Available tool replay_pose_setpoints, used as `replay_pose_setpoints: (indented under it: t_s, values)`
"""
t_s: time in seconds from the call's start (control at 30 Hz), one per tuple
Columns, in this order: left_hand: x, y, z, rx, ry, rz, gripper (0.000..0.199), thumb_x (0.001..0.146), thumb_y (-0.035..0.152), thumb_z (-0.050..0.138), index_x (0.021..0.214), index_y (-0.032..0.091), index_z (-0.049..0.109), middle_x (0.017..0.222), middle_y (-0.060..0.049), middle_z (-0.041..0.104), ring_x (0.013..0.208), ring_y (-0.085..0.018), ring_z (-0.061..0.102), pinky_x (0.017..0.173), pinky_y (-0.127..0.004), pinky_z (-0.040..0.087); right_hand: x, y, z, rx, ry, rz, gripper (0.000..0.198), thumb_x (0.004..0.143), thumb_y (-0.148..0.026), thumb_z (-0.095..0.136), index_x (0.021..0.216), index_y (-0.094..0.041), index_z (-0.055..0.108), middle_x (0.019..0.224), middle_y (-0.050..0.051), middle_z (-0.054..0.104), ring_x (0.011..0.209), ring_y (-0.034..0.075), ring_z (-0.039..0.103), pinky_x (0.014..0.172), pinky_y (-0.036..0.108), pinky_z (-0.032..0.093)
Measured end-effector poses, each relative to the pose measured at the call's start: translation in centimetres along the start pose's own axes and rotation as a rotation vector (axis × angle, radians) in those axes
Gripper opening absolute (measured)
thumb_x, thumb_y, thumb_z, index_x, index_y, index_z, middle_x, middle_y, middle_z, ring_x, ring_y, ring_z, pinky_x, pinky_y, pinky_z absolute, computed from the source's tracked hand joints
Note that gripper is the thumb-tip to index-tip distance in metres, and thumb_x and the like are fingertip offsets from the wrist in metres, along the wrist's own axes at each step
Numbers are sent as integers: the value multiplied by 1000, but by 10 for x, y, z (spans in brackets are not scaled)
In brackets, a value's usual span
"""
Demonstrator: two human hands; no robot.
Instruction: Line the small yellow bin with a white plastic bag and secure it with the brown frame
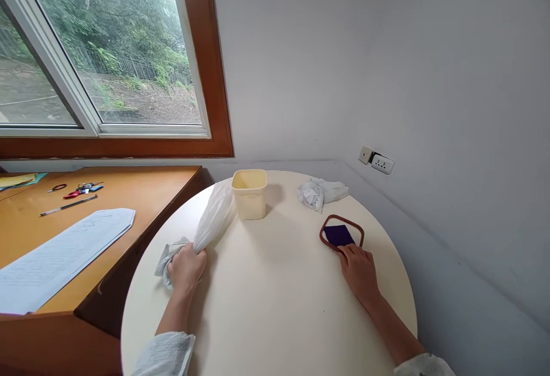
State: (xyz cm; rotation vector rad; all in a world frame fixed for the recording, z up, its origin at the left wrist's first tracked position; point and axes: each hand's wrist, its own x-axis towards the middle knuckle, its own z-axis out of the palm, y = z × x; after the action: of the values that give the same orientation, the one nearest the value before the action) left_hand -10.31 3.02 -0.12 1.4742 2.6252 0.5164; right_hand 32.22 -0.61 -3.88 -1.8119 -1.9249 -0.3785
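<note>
My left hand [187, 267] is closed around a thin, clear-white plastic bag [217, 215] at the left of the round table. One part of the bag stretches up toward a small cream plastic bin [250, 201], and a crumpled part bunches beside my fingers. The bin stands upright at the back, its mouth facing up. On the right, my right hand [358, 267] has its fingers closed on the near edge of a brown rounded-square ring [361, 230]. A dark purple piece of cloth [338, 235] shows inside the ring, partly under my fingertips.
A crumpled white plastic bag with paper-like scraps [315, 194] lies at the table's back right. At left, a wooden desk [158, 187] holds printed sheets [73, 250], a pen [69, 206] and keys [83, 190]. Walls with a socket [382, 163] stand behind the white table [275, 307].
</note>
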Motion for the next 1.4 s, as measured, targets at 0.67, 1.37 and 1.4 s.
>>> replay_pose_setpoints:
  t_s: [0.67,1.37,1.4]
  values:
    - [-6,9,-1,-424,232,41,10,75,16,38,77,22,46,56,1,54,70,-22,57,98,-43,20,70,-106,-12,256,144,-248,33,86,-24,38,116,-20,52,108,9,55,102,22,50,82,36,41]
    - [-14,8,-3,-617,285,74,6,70,18,44,75,21,46,55,1,47,58,-19,47,57,-28,33,152,-175,-40,332,-203,-177,21,84,-34,47,102,-25,52,108,4,54,85,15,57,62,24,39]
    - [-15,9,-4,-628,288,70,5,71,18,44,75,21,46,54,2,47,57,-18,47,57,-28,33,145,-170,-46,335,-194,-188,21,84,-33,47,102,-25,52,108,3,55,86,16,57,64,24,39]
